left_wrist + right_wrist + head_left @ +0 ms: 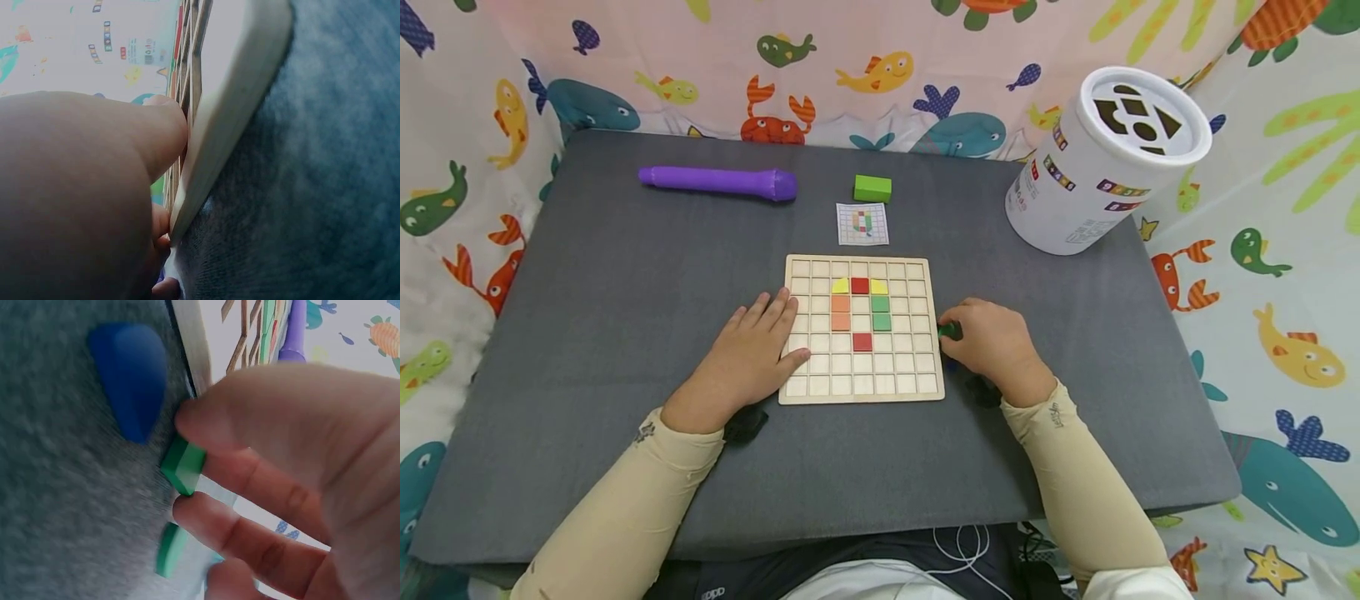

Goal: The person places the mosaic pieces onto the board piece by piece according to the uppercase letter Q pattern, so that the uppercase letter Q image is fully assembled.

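Note:
A square wooden grid board (895, 387) lies on the table with several coloured tiles set in its cells, among them a red tile (862, 342) and a green tile (881, 322). My left hand (748, 354) rests with straight fingers on the board's left edge, the thumb over its lower left cells. Beside the right edge, my right hand (996, 342) pinches a small green block (184, 464) between thumb and fingers, low over the cloth. In the right wrist view, a blue block (130, 381) with a rounded side and another green block (169, 549) lie nearby.
Beyond the board lie a small pattern card (862, 225), a lime-green block (872, 189) and a purple pen-like stick (718, 181). A tall white tub (1075, 187) with a shape-cut lid stands at the back right of the grey-covered table (587, 292).

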